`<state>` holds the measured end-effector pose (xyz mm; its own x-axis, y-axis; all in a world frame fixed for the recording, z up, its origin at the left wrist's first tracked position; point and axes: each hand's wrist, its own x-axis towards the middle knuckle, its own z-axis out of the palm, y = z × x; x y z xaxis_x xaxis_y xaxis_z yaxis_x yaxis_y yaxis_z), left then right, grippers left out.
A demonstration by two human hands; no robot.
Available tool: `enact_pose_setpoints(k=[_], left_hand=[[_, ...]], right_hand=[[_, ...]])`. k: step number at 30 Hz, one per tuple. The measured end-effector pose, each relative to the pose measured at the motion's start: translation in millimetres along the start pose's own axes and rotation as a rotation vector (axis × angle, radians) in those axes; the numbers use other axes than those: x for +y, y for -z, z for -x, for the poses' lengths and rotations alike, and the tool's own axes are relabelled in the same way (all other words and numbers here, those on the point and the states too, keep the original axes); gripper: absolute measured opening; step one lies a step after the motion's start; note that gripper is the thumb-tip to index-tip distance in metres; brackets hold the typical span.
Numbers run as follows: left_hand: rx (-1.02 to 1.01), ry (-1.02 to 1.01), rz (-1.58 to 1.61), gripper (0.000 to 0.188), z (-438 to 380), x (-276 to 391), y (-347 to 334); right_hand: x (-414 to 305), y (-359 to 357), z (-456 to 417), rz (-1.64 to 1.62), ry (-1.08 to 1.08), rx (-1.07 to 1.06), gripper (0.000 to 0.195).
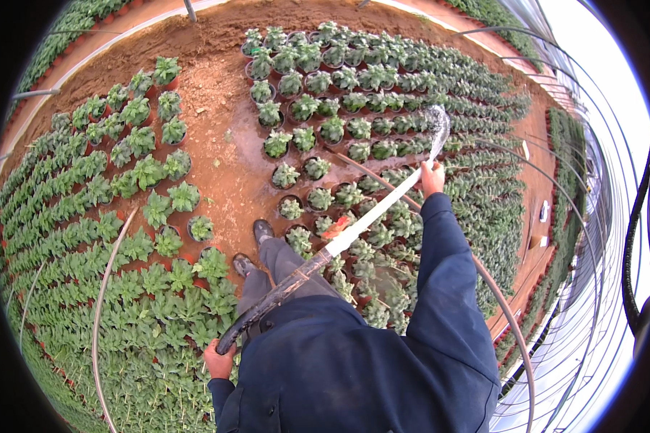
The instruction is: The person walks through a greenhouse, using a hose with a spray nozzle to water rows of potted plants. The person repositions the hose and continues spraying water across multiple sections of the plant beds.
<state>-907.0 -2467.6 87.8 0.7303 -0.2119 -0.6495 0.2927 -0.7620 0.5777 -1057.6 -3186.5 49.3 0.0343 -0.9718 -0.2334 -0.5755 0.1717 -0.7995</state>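
My right hand [432, 178] grips the far end of a white plastic pipe [376, 214], out of which a stream of water [439, 130] pours over potted plants [379, 103]. The pipe's near end joins a dark, muddy hose [276, 295] with a red-orange valve handle [336, 227] close to the joint. The hose slants across my body at waist height. Down by my left hip, my left hand [220, 359] is closed around the hose. Leafy green plants in round pots stand below the pipe, on wet soil.
Another block of potted plants [135, 243] stands on my left. Between the blocks runs a reddish dirt path [216, 146], with my shoes [262, 231] at its near end. Curved metal hoops [105, 303] rise among the pots, and a plastic greenhouse wall [601, 227] bounds the right.
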Motion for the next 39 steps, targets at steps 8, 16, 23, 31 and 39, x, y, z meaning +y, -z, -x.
enact_pose_setpoints(k=[8, 16, 23, 31, 39], left_hand=[[-0.057, -0.016, -0.026, 0.024, -12, 7, -15], [-0.065, -0.047, -0.032, 0.025, -20, 12, -24], [-0.065, -0.062, 0.009, 0.026, -22, 13, -32], [-0.042, -0.069, -0.011, 0.026, -17, 16, -25], [-0.005, -0.015, 0.032, 0.029, -7, 18, -14]], right_hand=[[-16, 18, -6, 0.009, 0.020, 0.033, 0.038], [-37, 17, -20, 0.029, 0.040, 0.015, 0.038], [-58, 0, -26, 0.019, 0.089, 0.012, 0.041], [-53, -24, -36, 0.015, 0.068, -0.010, 0.040], [-47, -53, -32, -0.003, 0.051, -0.069, 0.043]])
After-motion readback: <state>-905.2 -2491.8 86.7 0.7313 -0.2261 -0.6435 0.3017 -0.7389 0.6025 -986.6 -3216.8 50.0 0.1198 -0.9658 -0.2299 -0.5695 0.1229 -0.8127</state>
